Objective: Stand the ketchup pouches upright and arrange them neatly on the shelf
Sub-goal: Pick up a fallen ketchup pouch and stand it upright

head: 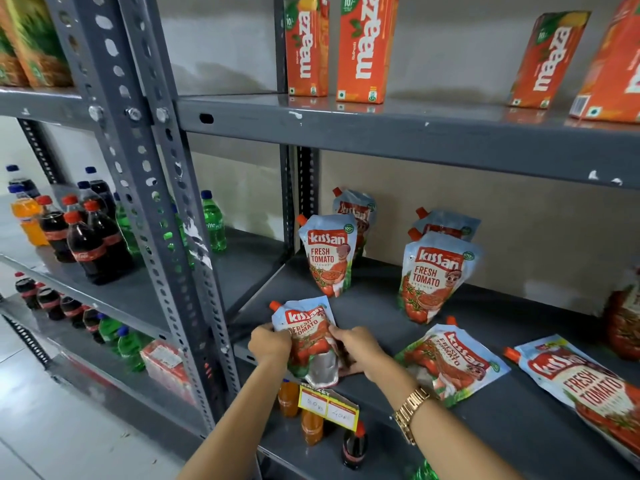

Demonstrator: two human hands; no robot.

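Note:
Both hands grip one Kissan ketchup pouch (309, 336) at the front left of the grey shelf (374, 306); my left hand (270, 342) holds its left side and my right hand (355, 348) its right side. The pouch is tilted, its silver base showing at the shelf edge. Behind it, an upright pouch (329, 254) stands with another pouch (356, 211) at its back. A second upright pouch (434, 275) stands to the right, also with a pouch (446, 225) behind. Two pouches lie flat: one (450, 362) beside my right wrist, one (585, 386) at the far right.
Orange Maaza juice cartons (363, 46) stand on the shelf above. Soda bottles (90, 237) fill the rack to the left. A yellow price tag (329, 407) hangs on the shelf's front edge, with small bottles (311, 424) below. A red packet (623, 320) sits at the right edge.

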